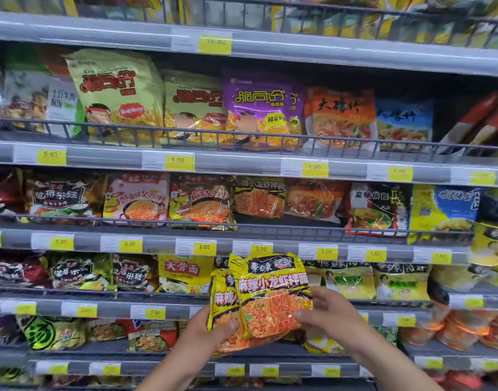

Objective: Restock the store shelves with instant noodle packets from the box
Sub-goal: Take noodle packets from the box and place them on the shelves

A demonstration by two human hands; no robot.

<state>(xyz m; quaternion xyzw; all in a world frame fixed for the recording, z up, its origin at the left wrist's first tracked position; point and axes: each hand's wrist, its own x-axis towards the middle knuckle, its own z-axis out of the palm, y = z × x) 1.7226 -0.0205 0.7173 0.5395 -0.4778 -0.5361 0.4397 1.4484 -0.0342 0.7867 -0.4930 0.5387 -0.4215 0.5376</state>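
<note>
The left hand [209, 333] and right hand [329, 311] are pinching two yellow noodle packets [273, 294] held up before the shelves [242, 160] — probably light, crinkly, slippery film over brittle noodles, so gentle edge grips are looking safest

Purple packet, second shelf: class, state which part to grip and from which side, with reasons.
Grip the purple packet by its top edge, coming from the front and above. It stands upright behind the wire rail, which covers its lower part, and packets crowd both sides, so probably only the top is free to pinch and lift over the rail.
</note>
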